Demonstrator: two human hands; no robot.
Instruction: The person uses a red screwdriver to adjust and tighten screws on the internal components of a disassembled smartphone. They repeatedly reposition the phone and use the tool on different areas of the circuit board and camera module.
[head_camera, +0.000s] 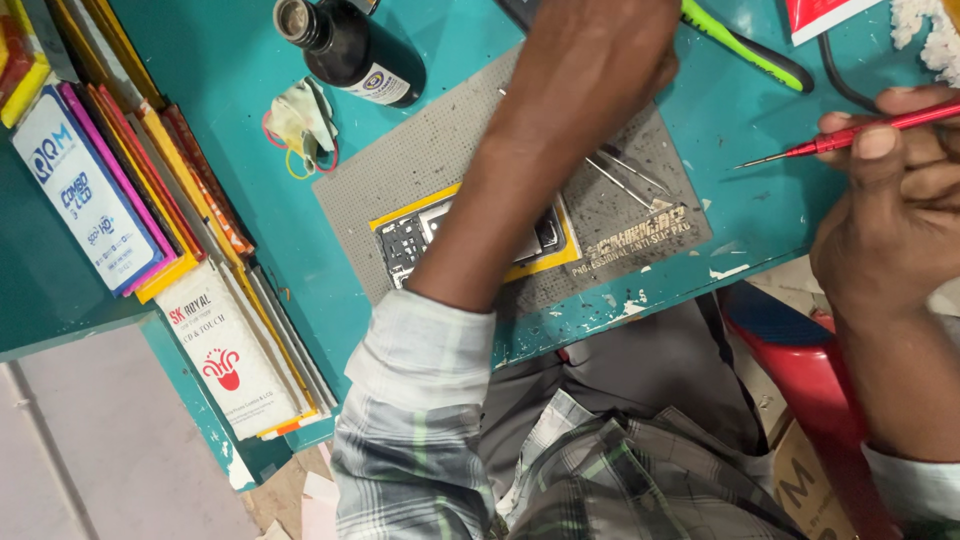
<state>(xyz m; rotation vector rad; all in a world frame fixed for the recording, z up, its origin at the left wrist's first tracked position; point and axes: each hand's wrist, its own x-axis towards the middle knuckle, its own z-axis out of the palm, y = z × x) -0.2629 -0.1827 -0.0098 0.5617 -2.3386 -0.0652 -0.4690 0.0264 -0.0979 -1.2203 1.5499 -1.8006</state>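
On the teal workbench (250, 60), grey perforated mat (640, 190) at centre: opened phone (420, 235), yellow-edged, circuitry exposed, lying flat beneath the forearm and partly hidden by it. Left hand (610, 50) reaches across to the mat's far edge; its fingers are out of sight, so whether it grips anything cannot be told. Right hand (890, 190) closed around a red precision screwdriver (860, 135), tip pointing left, well apart from the phone. Metal tweezers (625, 175) rest on the mat. Risk, as judged: the crossing forearm could drag over the bare board; the uncapped dark bottle (345, 45) nearby could tip.
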